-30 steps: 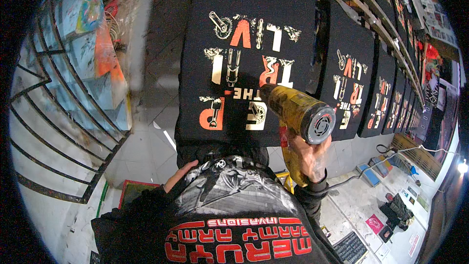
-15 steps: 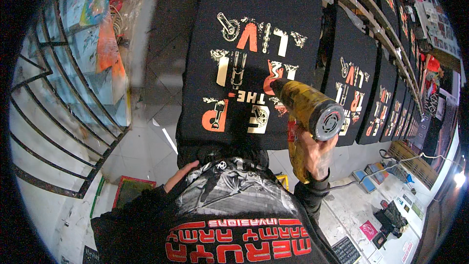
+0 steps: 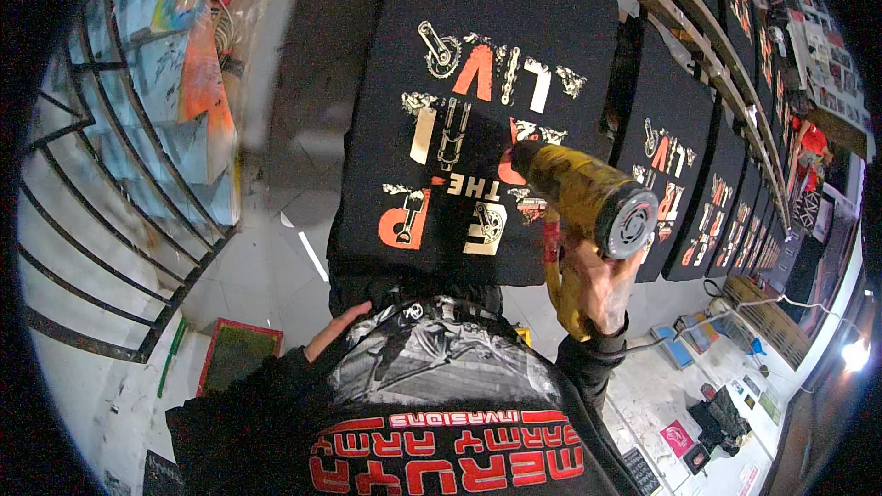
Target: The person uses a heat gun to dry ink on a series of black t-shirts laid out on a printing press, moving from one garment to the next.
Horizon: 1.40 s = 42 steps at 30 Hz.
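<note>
Grips a yellow heat gun [image 3: 588,188] by its handle with the right hand [image 3: 599,287], fingers clamped around it; aims the dark nozzle forward and to the left, over the right half of an orange and cream design [image 3: 475,73] on the nearest black shirt [image 3: 482,133]; impossible to tell from this angle whether touching the cloth; rests the left hand [image 3: 338,331] at the left side of the waist, against the dark clothing [image 3: 441,363], well apart from the right hand; impossible to tell whether gripping anything there; stands at the near edge of that spread-out shirt, with a 2nd black shirt [image 3: 669,110] of like print just to its right and more beyond, beside a long rail [image 3: 707,32]; has black metal bars [image 3: 188,292] at far left, a red-edged panel [image 3: 243,358] below them, a pale cable [image 3: 661,342] near the right sleeve and a blue tray [image 3: 673,346] farther right
</note>
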Each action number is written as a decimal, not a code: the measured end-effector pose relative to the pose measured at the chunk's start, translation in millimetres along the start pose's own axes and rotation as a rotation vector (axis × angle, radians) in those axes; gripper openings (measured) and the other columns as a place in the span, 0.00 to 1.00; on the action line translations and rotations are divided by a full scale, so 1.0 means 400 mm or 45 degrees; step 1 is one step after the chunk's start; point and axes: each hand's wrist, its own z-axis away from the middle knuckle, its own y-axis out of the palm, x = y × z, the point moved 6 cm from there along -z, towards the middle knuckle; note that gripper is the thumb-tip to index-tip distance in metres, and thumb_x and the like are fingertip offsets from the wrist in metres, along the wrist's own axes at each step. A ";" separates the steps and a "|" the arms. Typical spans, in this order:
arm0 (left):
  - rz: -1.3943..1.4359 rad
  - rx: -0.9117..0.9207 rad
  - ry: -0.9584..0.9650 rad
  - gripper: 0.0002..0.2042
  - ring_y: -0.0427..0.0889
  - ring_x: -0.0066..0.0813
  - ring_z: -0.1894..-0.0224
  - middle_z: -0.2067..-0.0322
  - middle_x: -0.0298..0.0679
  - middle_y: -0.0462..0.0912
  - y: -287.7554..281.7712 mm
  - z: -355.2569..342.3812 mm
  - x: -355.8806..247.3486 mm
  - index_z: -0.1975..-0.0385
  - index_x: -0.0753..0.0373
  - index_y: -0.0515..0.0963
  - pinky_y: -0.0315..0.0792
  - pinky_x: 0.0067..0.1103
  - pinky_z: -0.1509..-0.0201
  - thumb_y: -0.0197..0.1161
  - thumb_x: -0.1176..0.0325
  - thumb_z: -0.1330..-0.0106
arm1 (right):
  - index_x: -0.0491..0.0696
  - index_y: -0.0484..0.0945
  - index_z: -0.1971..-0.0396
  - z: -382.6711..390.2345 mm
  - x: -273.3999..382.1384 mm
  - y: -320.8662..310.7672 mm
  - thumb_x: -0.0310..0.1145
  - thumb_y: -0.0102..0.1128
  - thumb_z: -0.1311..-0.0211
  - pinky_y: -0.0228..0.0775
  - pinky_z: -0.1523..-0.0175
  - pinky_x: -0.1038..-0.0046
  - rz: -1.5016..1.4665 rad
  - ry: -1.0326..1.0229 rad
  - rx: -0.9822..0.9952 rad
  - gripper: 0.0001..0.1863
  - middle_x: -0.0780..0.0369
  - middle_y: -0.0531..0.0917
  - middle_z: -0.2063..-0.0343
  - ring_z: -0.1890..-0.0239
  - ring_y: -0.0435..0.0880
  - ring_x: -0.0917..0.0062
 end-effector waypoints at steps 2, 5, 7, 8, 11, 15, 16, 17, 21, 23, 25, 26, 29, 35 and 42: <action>-0.046 0.038 0.018 0.33 0.57 0.36 0.27 0.29 0.45 0.58 -0.003 -0.001 -0.011 0.28 0.63 0.54 0.49 0.28 0.25 0.58 0.65 0.31 | 0.43 0.56 0.37 -0.003 0.022 0.017 0.18 0.63 0.52 0.71 0.42 0.67 0.042 -0.027 0.008 0.40 0.57 0.75 0.47 0.46 0.77 0.68; -0.090 0.042 0.004 0.33 0.57 0.36 0.27 0.29 0.45 0.58 -0.011 -0.006 0.014 0.28 0.63 0.54 0.50 0.28 0.25 0.58 0.64 0.31 | 0.45 0.56 0.36 -0.001 0.033 0.017 0.18 0.61 0.51 0.72 0.43 0.67 0.151 -0.187 0.080 0.39 0.57 0.75 0.47 0.47 0.77 0.69; -0.198 0.042 -0.033 0.33 0.57 0.36 0.27 0.29 0.45 0.58 -0.003 -0.007 -0.018 0.28 0.63 0.54 0.50 0.28 0.25 0.59 0.64 0.32 | 0.45 0.58 0.37 -0.024 0.028 0.015 0.17 0.60 0.50 0.73 0.44 0.67 0.135 -0.130 0.117 0.37 0.57 0.76 0.47 0.47 0.78 0.69; -0.215 0.049 -0.047 0.33 0.57 0.36 0.27 0.29 0.45 0.58 -0.001 -0.008 -0.023 0.28 0.62 0.54 0.50 0.28 0.25 0.59 0.64 0.32 | 0.45 0.60 0.38 -0.033 0.019 0.006 0.17 0.59 0.50 0.73 0.44 0.67 0.032 0.006 0.091 0.36 0.57 0.76 0.47 0.48 0.78 0.69; -0.146 0.044 -0.092 0.33 0.57 0.35 0.28 0.29 0.45 0.58 -0.004 -0.010 -0.013 0.28 0.62 0.54 0.50 0.28 0.25 0.58 0.64 0.32 | 0.39 0.73 0.49 -0.032 0.088 0.043 0.21 0.71 0.50 0.74 0.45 0.67 -0.014 -0.020 0.008 0.26 0.55 0.81 0.51 0.52 0.83 0.68; -0.005 -0.001 -0.146 0.33 0.58 0.34 0.28 0.29 0.45 0.58 0.000 -0.013 0.012 0.28 0.62 0.54 0.49 0.27 0.25 0.58 0.63 0.31 | 0.40 0.69 0.45 -0.054 0.042 0.010 0.19 0.63 0.49 0.75 0.47 0.68 0.236 -0.218 0.122 0.27 0.56 0.80 0.51 0.51 0.81 0.69; -0.011 0.021 -0.074 0.33 0.58 0.34 0.28 0.29 0.45 0.58 0.000 -0.008 0.009 0.28 0.63 0.54 0.49 0.27 0.25 0.57 0.64 0.31 | 0.41 0.63 0.40 -0.059 0.045 0.017 0.16 0.57 0.49 0.76 0.48 0.67 0.192 -0.115 0.168 0.32 0.56 0.79 0.50 0.50 0.80 0.68; -0.006 0.049 -0.012 0.33 0.58 0.34 0.28 0.29 0.45 0.58 0.002 -0.004 -0.002 0.28 0.63 0.54 0.49 0.27 0.25 0.57 0.64 0.31 | 0.41 0.63 0.40 -0.063 0.055 0.019 0.16 0.58 0.49 0.75 0.47 0.66 0.158 -0.090 0.139 0.32 0.55 0.79 0.49 0.50 0.80 0.68; -0.063 0.132 0.146 0.33 0.58 0.34 0.28 0.30 0.45 0.59 0.010 0.014 -0.062 0.28 0.63 0.54 0.49 0.27 0.25 0.57 0.64 0.31 | 0.40 0.67 0.42 -0.069 0.070 0.026 0.19 0.60 0.49 0.72 0.44 0.66 0.122 -0.110 0.115 0.30 0.55 0.80 0.49 0.51 0.81 0.68; -0.196 0.113 0.112 0.34 0.58 0.35 0.28 0.30 0.45 0.59 -0.001 0.002 -0.027 0.28 0.63 0.54 0.49 0.28 0.25 0.58 0.64 0.32 | 0.39 0.70 0.44 -0.092 0.066 0.035 0.19 0.60 0.49 0.73 0.44 0.66 0.273 -0.170 0.305 0.28 0.56 0.81 0.50 0.50 0.81 0.69; -0.186 0.089 0.061 0.35 0.57 0.35 0.28 0.30 0.45 0.58 0.002 -0.001 -0.023 0.28 0.63 0.54 0.49 0.28 0.25 0.59 0.63 0.32 | 0.38 0.74 0.49 -0.093 0.090 0.046 0.20 0.61 0.49 0.73 0.44 0.67 0.166 -0.165 0.154 0.23 0.57 0.82 0.53 0.51 0.81 0.70; -0.188 0.079 0.044 0.35 0.57 0.35 0.28 0.29 0.45 0.58 0.001 -0.004 -0.020 0.28 0.63 0.53 0.49 0.29 0.25 0.59 0.63 0.33 | 0.38 0.74 0.50 -0.095 0.084 0.041 0.21 0.61 0.49 0.72 0.44 0.67 0.157 -0.182 0.090 0.23 0.57 0.82 0.53 0.51 0.81 0.70; -0.277 0.038 0.022 0.36 0.56 0.36 0.27 0.29 0.45 0.58 -0.006 -0.008 -0.011 0.27 0.63 0.53 0.48 0.29 0.24 0.60 0.63 0.34 | 0.38 0.72 0.48 -0.097 0.122 0.076 0.22 0.62 0.49 0.72 0.43 0.66 0.124 -0.099 0.168 0.25 0.56 0.81 0.52 0.51 0.80 0.69; -0.162 0.065 0.076 0.35 0.57 0.35 0.28 0.30 0.45 0.59 -0.007 -0.009 0.014 0.27 0.63 0.53 0.49 0.28 0.25 0.60 0.66 0.33 | 0.39 0.73 0.48 -0.131 0.058 -0.008 0.25 0.64 0.49 0.70 0.42 0.65 0.233 -0.213 -0.022 0.25 0.56 0.81 0.52 0.50 0.80 0.68; -0.232 -0.029 -0.011 0.32 0.59 0.34 0.29 0.30 0.46 0.61 0.015 0.002 -0.050 0.28 0.62 0.54 0.50 0.24 0.26 0.56 0.71 0.32 | 0.41 0.69 0.43 -0.095 0.051 -0.022 0.26 0.66 0.47 0.71 0.42 0.66 0.305 -0.077 0.065 0.29 0.56 0.81 0.50 0.49 0.80 0.68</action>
